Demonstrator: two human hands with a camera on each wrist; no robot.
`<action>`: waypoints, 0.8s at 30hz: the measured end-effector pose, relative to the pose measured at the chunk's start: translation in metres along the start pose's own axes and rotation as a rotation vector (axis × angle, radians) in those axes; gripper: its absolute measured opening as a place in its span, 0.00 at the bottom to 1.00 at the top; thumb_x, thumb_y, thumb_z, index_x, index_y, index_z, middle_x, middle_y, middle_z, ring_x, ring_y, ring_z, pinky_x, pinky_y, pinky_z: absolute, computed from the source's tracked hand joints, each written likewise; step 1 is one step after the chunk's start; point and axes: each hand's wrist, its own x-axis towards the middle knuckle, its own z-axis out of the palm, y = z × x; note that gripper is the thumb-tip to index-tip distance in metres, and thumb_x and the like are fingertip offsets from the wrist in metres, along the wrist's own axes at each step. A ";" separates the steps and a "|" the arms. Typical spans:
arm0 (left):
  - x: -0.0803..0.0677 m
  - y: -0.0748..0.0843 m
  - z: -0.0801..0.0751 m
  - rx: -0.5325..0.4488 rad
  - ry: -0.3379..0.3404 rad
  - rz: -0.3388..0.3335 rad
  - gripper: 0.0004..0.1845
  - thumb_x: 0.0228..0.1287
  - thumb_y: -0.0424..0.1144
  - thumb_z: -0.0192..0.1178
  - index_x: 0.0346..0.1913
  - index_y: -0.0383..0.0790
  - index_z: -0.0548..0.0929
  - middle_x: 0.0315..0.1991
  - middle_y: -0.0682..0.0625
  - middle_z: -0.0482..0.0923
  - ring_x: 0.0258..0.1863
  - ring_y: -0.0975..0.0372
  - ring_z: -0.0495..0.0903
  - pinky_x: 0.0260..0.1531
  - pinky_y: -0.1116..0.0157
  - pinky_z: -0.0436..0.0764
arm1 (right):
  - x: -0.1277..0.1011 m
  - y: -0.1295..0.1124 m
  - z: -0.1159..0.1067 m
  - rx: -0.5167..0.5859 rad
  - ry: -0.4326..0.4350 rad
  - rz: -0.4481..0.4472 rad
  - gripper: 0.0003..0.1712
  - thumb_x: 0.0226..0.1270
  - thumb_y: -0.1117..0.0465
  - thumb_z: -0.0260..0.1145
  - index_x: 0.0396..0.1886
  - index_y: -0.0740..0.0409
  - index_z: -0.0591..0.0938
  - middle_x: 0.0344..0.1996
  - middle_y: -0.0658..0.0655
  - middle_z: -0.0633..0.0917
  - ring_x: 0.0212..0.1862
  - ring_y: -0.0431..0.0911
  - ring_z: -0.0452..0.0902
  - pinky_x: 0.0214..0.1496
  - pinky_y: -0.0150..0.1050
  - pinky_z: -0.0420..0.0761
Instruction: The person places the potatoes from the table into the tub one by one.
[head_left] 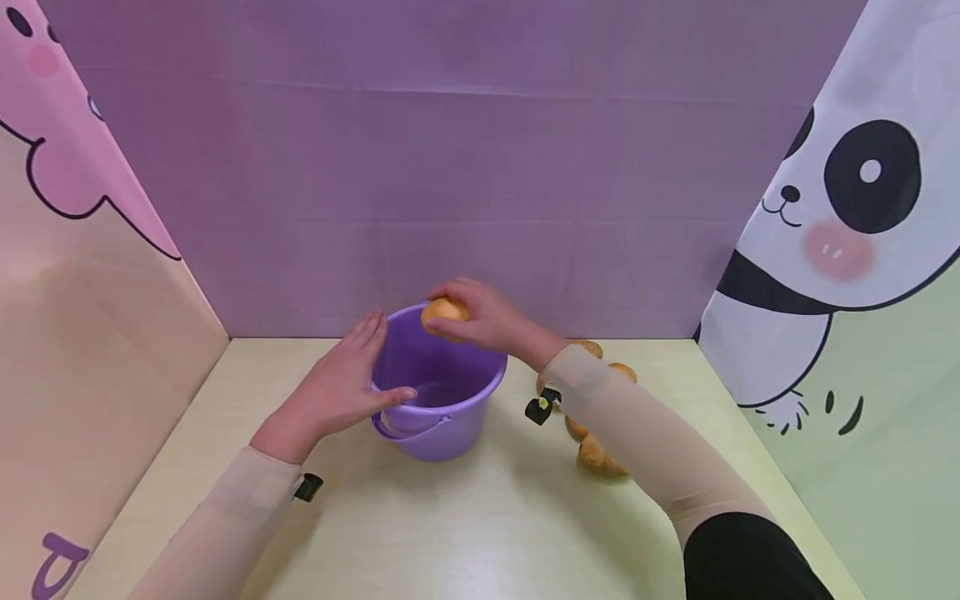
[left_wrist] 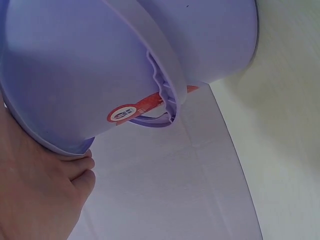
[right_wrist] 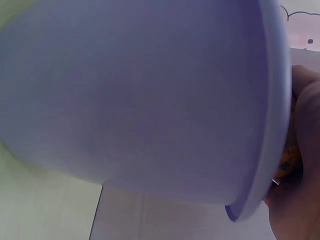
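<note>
Over the far rim of the purple bucket (head_left: 438, 392), my right hand (head_left: 487, 321) holds a golden-brown bread roll (head_left: 444, 312), fingers and thumb curled around it so that only its front face shows from the head view. From my right wrist the roll (right_wrist: 289, 159) is just a sliver of orange-brown between my fingers (right_wrist: 302, 100) and the bucket's rim (right_wrist: 272, 125), with the bucket's outer wall filling most of that view. My left hand (head_left: 341, 387) lies flat against the left side of the bucket, fingers straight and together, the thumb stretched across the near rim; it presses and steadies rather than grips. From my left wrist I see my fingers (left_wrist: 80, 170) tucked under the bucket's lip (left_wrist: 60, 145), and on the bucket's wall a small round sticker (left_wrist: 122, 113) beside the folded-down handle (left_wrist: 165, 75). The bucket stands upright on the pale yellow table (head_left: 450, 533), close to the purple back wall (head_left: 450, 167). Right of the bucket, more rolls (head_left: 597, 456) lie in a small cluster on the table, partly hidden behind my right forearm. Farther right of the bucket stands a panel with a panda drawing (head_left: 855, 192), and left of it a panel with a pink cartoon shape (head_left: 52, 125).
</note>
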 end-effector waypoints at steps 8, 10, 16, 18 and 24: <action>0.000 -0.001 0.002 -0.007 0.007 -0.003 0.68 0.69 0.74 0.66 0.87 0.23 0.49 0.90 0.33 0.41 0.90 0.40 0.41 0.85 0.40 0.52 | 0.007 -0.002 0.008 0.001 -0.037 0.027 0.26 0.75 0.52 0.77 0.66 0.60 0.86 0.56 0.56 0.86 0.51 0.47 0.81 0.53 0.37 0.83; 0.000 -0.001 0.002 -0.014 0.009 -0.002 0.68 0.69 0.74 0.67 0.87 0.23 0.49 0.90 0.32 0.41 0.89 0.40 0.42 0.85 0.39 0.53 | 0.008 -0.003 0.010 -0.003 -0.045 0.034 0.27 0.74 0.52 0.77 0.66 0.60 0.86 0.56 0.56 0.86 0.52 0.48 0.80 0.54 0.37 0.83; 0.000 0.001 0.001 -0.029 0.003 -0.007 0.68 0.70 0.74 0.66 0.87 0.24 0.48 0.90 0.32 0.41 0.89 0.40 0.42 0.85 0.39 0.53 | 0.012 -0.004 0.018 -0.032 -0.071 0.047 0.29 0.73 0.50 0.79 0.67 0.60 0.85 0.56 0.55 0.85 0.51 0.47 0.80 0.52 0.35 0.83; 0.000 0.001 0.000 -0.031 0.001 -0.009 0.68 0.70 0.74 0.66 0.87 0.24 0.48 0.90 0.32 0.41 0.89 0.40 0.42 0.85 0.39 0.53 | 0.013 -0.004 0.020 -0.049 -0.078 0.042 0.29 0.73 0.50 0.80 0.66 0.60 0.85 0.56 0.56 0.85 0.52 0.47 0.80 0.52 0.35 0.83; 0.000 0.000 0.001 -0.024 0.005 -0.002 0.67 0.70 0.73 0.66 0.87 0.23 0.49 0.90 0.31 0.42 0.89 0.39 0.43 0.85 0.39 0.53 | 0.016 -0.004 0.024 -0.087 -0.090 0.027 0.30 0.73 0.50 0.80 0.66 0.63 0.85 0.58 0.59 0.86 0.59 0.51 0.83 0.67 0.44 0.83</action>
